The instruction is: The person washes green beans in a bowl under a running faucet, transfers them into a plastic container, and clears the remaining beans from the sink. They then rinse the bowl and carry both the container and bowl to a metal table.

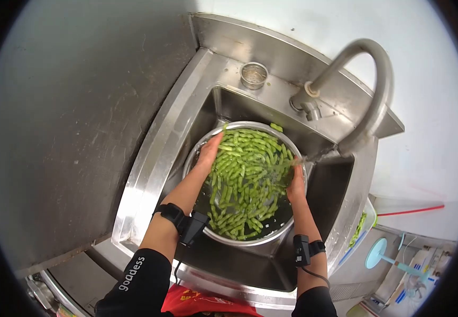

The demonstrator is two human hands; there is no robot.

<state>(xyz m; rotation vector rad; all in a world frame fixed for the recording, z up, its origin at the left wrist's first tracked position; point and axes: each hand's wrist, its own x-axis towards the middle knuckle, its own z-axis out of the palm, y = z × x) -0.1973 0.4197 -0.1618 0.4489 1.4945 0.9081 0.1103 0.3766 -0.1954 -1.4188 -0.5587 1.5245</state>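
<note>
Green pods point(245, 174) float in water in a round metal basin point(250, 243), which stands inside a steel sink. At the basin's left side, my left hand point(209, 151) reaches in at the edge of the pods, its fingertips hidden. My right hand point(295, 182) is in the basin at the right side, beside the pods, with its fingers mostly out of sight. Water runs from the curved faucet point(384, 79) into the basin near my right hand. One pod point(276, 127) lies outside the basin's back rim.
A small metal strainer cup point(254, 75) sits on the sink's back ledge. Steel sink walls point(332, 185) surround the basin. A dark panel rises on the left. At the right are a plastic container point(358, 230) with green pieces and a light-blue round object point(376, 253).
</note>
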